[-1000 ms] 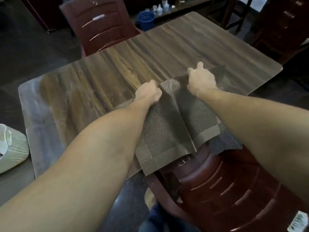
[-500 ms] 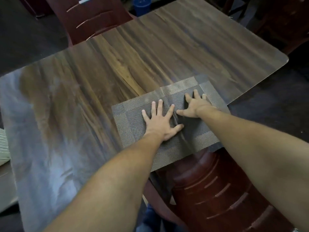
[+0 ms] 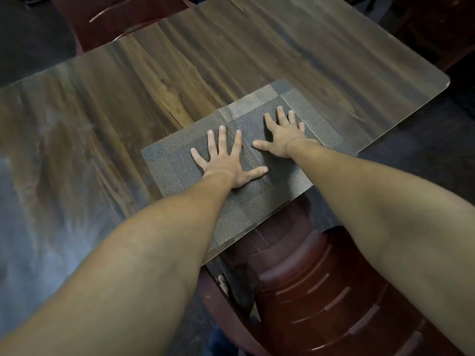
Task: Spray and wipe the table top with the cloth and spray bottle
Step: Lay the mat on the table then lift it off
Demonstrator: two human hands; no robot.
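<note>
A grey-brown woven mat lies flat at the near edge of the dark wood-grain table top. Its near corner hangs a little over the table's edge. My left hand presses flat on the middle of the mat, fingers spread. My right hand lies flat on the mat's right half, fingers spread too. Neither hand holds anything. No spray bottle or cloth shows in view.
A stack of dark red plastic chairs stands right below the table's near edge, between my arms. Another red chair is at the far side. The table's left part shines with a pale sheen.
One second ago both hands gripped the mat's raised far edge. They have laid it flat, opened, and slid apart over it; the view has moved closer.
</note>
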